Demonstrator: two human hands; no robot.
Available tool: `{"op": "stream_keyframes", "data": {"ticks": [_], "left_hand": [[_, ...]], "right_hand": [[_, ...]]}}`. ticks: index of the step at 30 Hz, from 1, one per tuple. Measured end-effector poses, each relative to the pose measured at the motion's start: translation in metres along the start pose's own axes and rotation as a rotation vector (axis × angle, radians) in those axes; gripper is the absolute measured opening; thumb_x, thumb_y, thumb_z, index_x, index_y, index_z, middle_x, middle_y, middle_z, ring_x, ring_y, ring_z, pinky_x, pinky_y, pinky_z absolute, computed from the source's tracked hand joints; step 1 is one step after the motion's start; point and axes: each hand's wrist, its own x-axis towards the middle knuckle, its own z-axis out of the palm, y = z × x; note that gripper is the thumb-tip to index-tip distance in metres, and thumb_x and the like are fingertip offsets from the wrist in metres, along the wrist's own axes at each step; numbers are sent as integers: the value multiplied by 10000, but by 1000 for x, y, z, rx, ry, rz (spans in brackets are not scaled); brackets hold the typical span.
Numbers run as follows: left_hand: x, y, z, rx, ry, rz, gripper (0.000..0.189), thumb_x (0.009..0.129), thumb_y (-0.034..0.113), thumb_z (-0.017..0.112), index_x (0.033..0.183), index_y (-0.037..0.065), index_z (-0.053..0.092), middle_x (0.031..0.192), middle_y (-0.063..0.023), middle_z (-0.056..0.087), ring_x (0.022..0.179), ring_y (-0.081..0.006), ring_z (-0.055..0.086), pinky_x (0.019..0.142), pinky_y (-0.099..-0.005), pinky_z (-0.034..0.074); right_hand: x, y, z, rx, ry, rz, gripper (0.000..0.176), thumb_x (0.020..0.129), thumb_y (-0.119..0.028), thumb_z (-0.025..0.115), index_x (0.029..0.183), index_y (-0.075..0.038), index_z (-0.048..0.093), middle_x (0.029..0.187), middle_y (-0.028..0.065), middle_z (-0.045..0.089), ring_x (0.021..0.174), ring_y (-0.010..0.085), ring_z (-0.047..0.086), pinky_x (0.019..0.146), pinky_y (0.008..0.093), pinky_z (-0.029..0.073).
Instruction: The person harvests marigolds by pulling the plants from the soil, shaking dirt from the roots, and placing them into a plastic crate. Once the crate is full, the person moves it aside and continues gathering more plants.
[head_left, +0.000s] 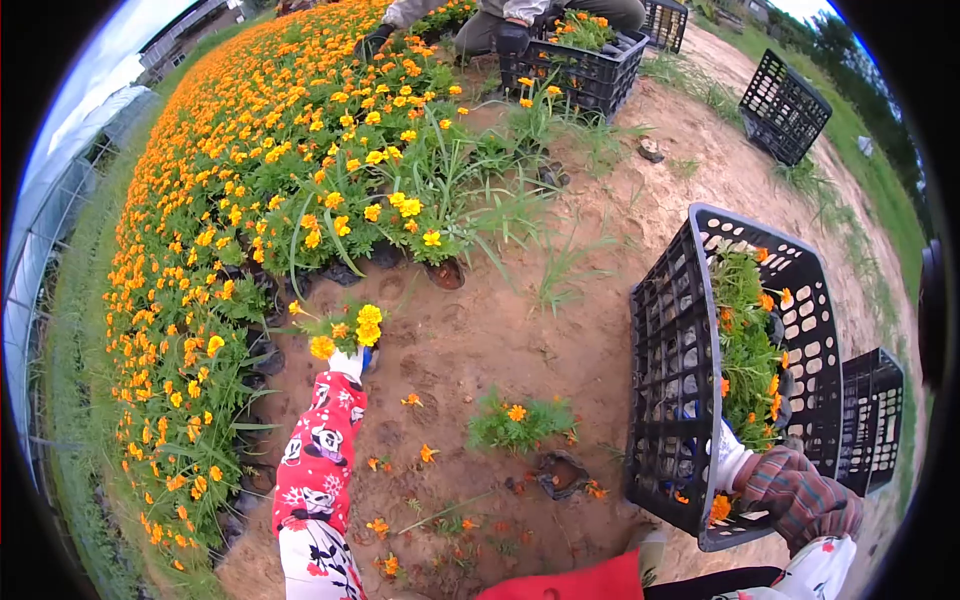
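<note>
My left hand (350,363), in a white and blue glove below a red patterned sleeve, is out over bare soil. It is closed on a marigold plant (340,332) with yellow and orange blooms, which covers most of the fingers. My right hand (735,462), in a white glove with a plaid cuff, is at the near end of a black plastic crate (703,290). Marigold plants (745,345) in dark bags fill part of this tilted crate. Foliage and the crate wall hide the right fingers, so I cannot tell what they grip.
Beds of flowering marigolds (230,190) stretch along the left. A loose marigold plant (518,420) and a dark plant bag (562,474) lie on the soil. Another person's gloved hand (375,42) works beyond, beside a filled crate (575,75). More crates (785,105) stand right.
</note>
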Motion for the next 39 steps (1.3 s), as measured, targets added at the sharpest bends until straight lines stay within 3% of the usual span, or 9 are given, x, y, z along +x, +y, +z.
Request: {"op": "stream_keyframes", "data": {"ticks": [4, 8, 12, 16, 18, 20, 26, 34, 39], "left_hand": [[-83, 236, -205, -42, -464, 360, 417, 929, 279, 413, 1318, 129, 432, 1307, -127, 479, 1226, -294, 422, 1031, -364, 314], [-119, 359, -269, -304, -202, 847, 372, 908, 54, 456, 1274, 106, 498, 1199, -100, 577, 1046, -228, 585, 900, -310, 444], [-161, 512, -342, -1078, -620, 389, 249, 878, 77, 563, 1109, -4, 610, 1078, -98, 636, 993, -139, 599, 869, -297, 458], [-200, 629, -364, -854, -798, 614, 213, 840, 106, 620, 1020, -6, 634, 1028, -92, 649, 918, -162, 616, 800, -306, 479], [-211, 662, -347, -676, -844, 838, 262, 832, 196, 616, 1014, 9, 636, 1041, -139, 642, 942, -221, 624, 805, -338, 481], [-231, 693, -322, -54, -807, 971, 429, 809, 350, 623, 1060, 2, 611, 986, -148, 657, 913, -286, 630, 805, -353, 479], [-267, 710, -283, 424, -1191, 875, 580, 752, 431, 636, 1141, 7, 561, 1069, -202, 606, 1000, -324, 585, 858, -382, 462], [-238, 587, -340, -261, -526, 1314, 320, 758, 160, 673, 1052, 83, 573, 1093, -141, 556, 1003, -342, 535, 838, -422, 434], [-229, 478, -354, -358, -476, 968, 279, 773, 129, 659, 1038, 68, 593, 1101, -129, 555, 1002, -340, 534, 843, -417, 432]], "right_hand": [[-13, 26, 20, -229, 100, -24, 948, 604, -398, 762, 1344, -39, 290, 1308, 320, 319, 1201, 442, 362, 997, 480, 323], [-25, 18, -3, -28, 51, 42, 1023, 653, -496, 719, 1434, -158, 152, 1371, 293, 262, 1219, 436, 360, 1000, 442, 338], [-25, 52, -44, 493, 115, 112, 627, 800, -528, 574, 1230, -77, 503, 1145, 126, 581, 1063, 263, 538, 912, 365, 407], [-42, 90, -87, 738, 445, 70, 460, 855, -437, 555, 1149, -83, 570, 1039, 61, 627, 916, 150, 556, 805, 292, 428], [-51, 101, -104, 374, 551, -110, 446, 870, -430, 538, 1158, -91, 575, 1030, 57, 626, 899, 132, 556, 785, 287, 441], [-39, 115, -106, 558, 465, -49, 427, 880, -417, 526, 1148, -89, 578, 1029, 62, 629, 903, 137, 571, 798, 292, 448], [-65, 53, -124, 508, 358, -147, 446, 885, -345, 563, 1229, -66, 508, 1100, 36, 612, 978, 94, 534, 816, 254, 443], [-71, -18, -82, 163, -116, -88, 566, 877, -494, 458, 1196, -26, 468, 1123, 202, 546, 1005, 363, 531, 861, 401, 423], [-62, -23, -31, -136, -86, 54, 663, 865, -432, 511, 1343, -21, 305, 1324, 227, 368, 1198, 418, 375, 975, 472, 351]]}}
